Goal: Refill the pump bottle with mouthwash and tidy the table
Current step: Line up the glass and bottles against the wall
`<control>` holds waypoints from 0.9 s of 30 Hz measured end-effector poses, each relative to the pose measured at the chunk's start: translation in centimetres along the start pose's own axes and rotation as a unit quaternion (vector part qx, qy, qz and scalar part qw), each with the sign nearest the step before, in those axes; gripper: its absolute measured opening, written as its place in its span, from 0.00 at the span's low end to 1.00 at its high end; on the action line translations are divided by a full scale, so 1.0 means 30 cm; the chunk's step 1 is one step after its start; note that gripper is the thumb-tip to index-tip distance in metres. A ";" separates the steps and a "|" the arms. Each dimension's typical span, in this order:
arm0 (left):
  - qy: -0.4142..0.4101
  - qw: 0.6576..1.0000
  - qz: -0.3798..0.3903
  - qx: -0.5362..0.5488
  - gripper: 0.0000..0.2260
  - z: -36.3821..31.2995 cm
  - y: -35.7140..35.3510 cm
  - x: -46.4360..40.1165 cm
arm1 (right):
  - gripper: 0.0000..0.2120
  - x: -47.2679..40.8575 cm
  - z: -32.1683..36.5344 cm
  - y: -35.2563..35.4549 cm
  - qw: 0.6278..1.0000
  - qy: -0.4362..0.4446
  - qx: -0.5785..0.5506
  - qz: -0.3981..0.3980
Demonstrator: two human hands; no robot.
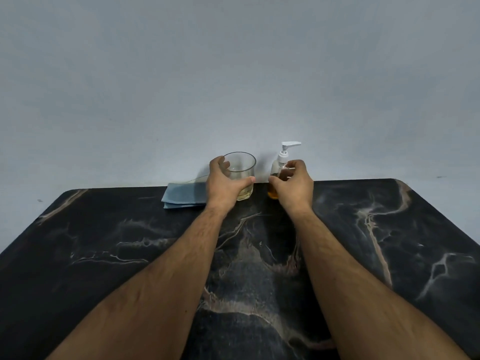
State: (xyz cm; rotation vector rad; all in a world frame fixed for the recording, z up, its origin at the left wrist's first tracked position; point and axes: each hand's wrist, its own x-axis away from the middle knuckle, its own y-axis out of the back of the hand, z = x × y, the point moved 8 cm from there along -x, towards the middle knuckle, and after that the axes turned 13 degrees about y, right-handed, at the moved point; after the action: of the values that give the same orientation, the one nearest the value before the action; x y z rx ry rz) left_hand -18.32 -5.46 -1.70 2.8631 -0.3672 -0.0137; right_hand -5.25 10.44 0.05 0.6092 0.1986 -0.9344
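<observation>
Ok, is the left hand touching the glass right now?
Touching. The head view shows the left hand wrapped around the glass, thumb pressed against its near side and fingers curled over the far left wall, with no gap visible.

The table (104,255) is black marble-patterned, veined with pale beige and white streaks. At its far edge lies a folded grey-blue cloth (181,196). Beside the cloth stands a clear glass (240,172) with a pale yellowish tint at its base. Just beyond the glass, the clear pump bottle (277,175) holds amber liquid under a white pump. The wall (233,74) is plain pale grey.
</observation>
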 end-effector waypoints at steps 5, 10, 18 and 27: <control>0.002 1.000 -0.022 -0.009 0.43 0.025 -0.001 -0.022 | 0.23 -0.038 -0.025 -0.024 1.000 0.016 0.016 0.002; 0.003 0.998 -0.054 -0.033 0.45 0.042 -0.003 -0.028 | 0.24 -0.055 -0.032 -0.043 0.999 0.021 0.029 0.009; 0.021 0.997 -0.025 -0.076 0.56 0.014 -0.001 0.030 | 0.32 -0.025 -0.020 -0.026 0.999 0.010 0.034 0.010; -0.011 0.999 -0.042 -0.026 0.25 -0.024 0.119 0.429 | 0.23 0.350 0.151 0.194 0.997 0.028 0.000 -0.076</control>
State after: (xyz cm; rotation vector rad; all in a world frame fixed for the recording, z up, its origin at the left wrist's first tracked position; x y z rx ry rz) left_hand -6.71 -11.84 0.18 2.8274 -0.2462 -0.0703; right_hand 5.18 3.16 1.74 0.6277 0.2983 -1.0646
